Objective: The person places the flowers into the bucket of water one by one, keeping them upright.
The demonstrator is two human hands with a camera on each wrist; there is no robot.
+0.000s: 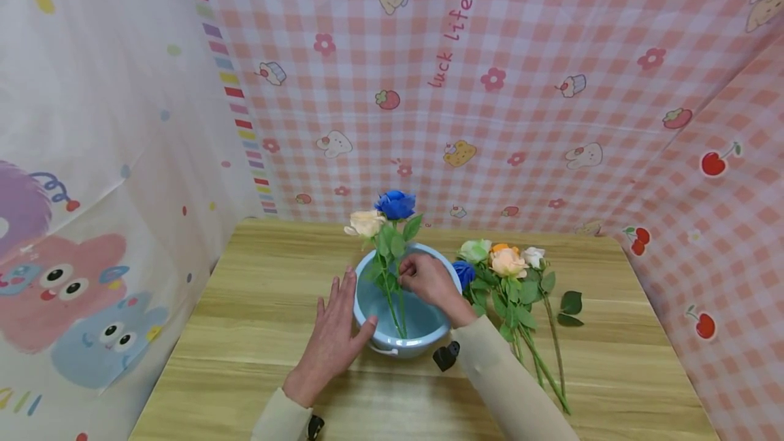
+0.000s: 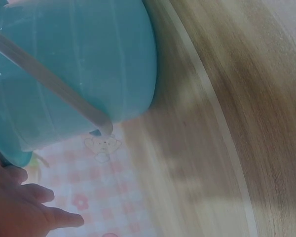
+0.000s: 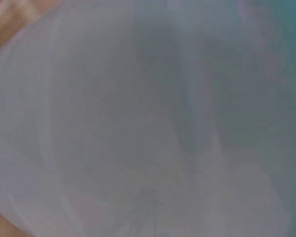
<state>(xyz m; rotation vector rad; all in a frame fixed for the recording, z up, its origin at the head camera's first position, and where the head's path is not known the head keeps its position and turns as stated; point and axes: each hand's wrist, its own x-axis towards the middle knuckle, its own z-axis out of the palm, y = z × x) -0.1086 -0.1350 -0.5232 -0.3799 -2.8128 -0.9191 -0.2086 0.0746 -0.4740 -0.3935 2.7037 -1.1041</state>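
On the counter (image 1: 263, 291), near its middle: the light-blue bucket (image 1: 430, 320) stands upright between the two hands, where both can reach it, its mouth facing up.
Left hand (image 1: 335, 329): lies against the bucket's left rim, fingers spread and mostly straight, thumb apart along the front; gripping nothing, probably there to steady the wall.
Right hand (image 1: 424, 281): reaches in over the right rim with fingers curled together, seemingly pinching the blue rose's stem partway down; that low hold would let the stem be guided while leaving the petals alone. The right wrist view is too blurred to confirm the pinch.
Blue rose (image 1: 395, 205): its bloom is above the back rim, its stem inside the bucket.
Cream rose (image 1: 365, 224): also in the bucket, just left of the blue one, the stems close together low down; it leans to the back left, perhaps because the wide mouth gives little support.
Handle (image 2: 49, 79): down against the bucket's side, so the mouth is unobstructed.
Spare roses (image 1: 508, 263): lying to the bucket's right, blooms away from the person and stems pointing back, handy for the right hand.
Dark leaves (image 1: 572, 303): just beside that bunch, on its right.
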